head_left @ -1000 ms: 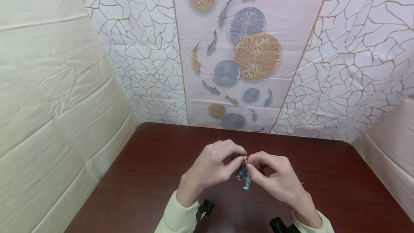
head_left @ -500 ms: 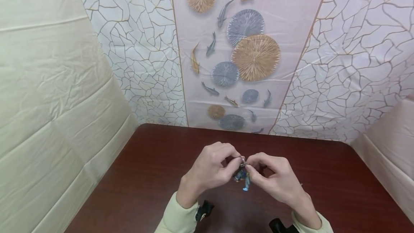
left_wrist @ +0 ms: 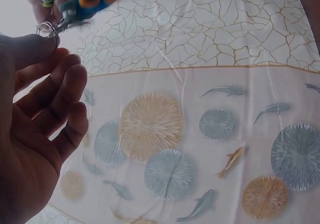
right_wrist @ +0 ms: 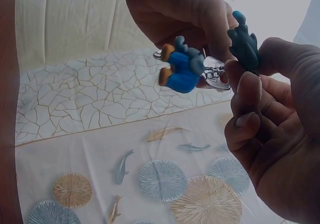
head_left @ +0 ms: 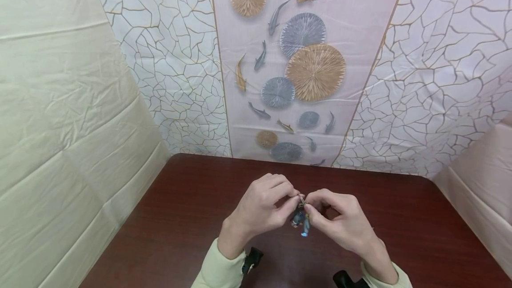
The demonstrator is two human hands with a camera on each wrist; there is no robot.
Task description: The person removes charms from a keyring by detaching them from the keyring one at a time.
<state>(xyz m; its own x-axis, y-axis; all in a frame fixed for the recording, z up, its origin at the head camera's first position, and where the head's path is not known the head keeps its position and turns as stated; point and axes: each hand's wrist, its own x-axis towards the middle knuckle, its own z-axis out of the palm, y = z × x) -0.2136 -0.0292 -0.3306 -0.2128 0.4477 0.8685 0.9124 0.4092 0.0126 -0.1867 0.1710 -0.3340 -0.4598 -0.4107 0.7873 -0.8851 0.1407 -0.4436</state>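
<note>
Above the table, my left hand pinches a split key ring between thumb and fingertips. Facing it, my right hand pinches a small teal figurine charm close to the ring. A second charm, a blue figurine with orange feet, dangles from the ring between the hands. In the right wrist view, silvery metal shows beside the blue charm. Fingertips cover part of the ring, so how the teal charm joins it cannot be told.
The dark red-brown table spreads beneath both hands. Behind it hangs a patterned cloth with fish and round motifs. A cream cloth rises on the left. Dark devices sit at the wrists.
My left fingertips have shifted slightly left, and more of the ring shows between the hands. The blue charm has swung a little. My right hand keeps its hold almost in place.
</note>
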